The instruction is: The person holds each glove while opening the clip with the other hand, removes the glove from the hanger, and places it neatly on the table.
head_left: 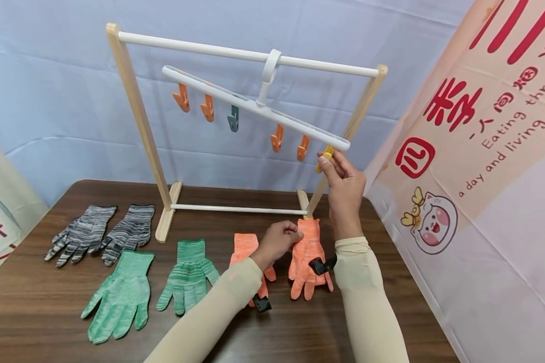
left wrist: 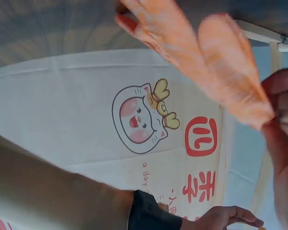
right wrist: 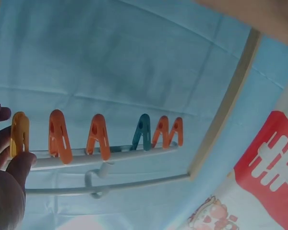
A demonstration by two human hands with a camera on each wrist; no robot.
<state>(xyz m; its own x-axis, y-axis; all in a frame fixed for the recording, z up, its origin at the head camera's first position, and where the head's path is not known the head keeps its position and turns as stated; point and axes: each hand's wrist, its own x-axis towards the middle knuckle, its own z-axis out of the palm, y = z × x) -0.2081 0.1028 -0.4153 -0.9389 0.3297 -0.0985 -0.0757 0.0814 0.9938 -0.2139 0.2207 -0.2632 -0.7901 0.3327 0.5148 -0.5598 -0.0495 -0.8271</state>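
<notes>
My right hand (head_left: 345,189) pinches a yellow clothespin (right wrist: 20,132) between thumb and fingers at the lower, right end of the white hanger (head_left: 254,106). My left hand (head_left: 276,244) pinches an orange glove (left wrist: 206,67) near its cuff; in the head view this glove (head_left: 308,252) hangs fingers down below the right hand. Beneath the left forearm, a second orange glove (head_left: 245,243) lies partly hidden. Along the tilted hanger, several orange clothespins (head_left: 277,138) and one dark green clothespin (head_left: 233,119) hang with nothing in them.
The hanger hooks over the top bar (head_left: 200,46) of a wooden-legged rack (head_left: 138,116) standing on the brown table (head_left: 41,307). Two green gloves (head_left: 124,292) and two grey striped gloves (head_left: 91,227) lie at the left. A printed cloth (head_left: 477,227) borders the right side.
</notes>
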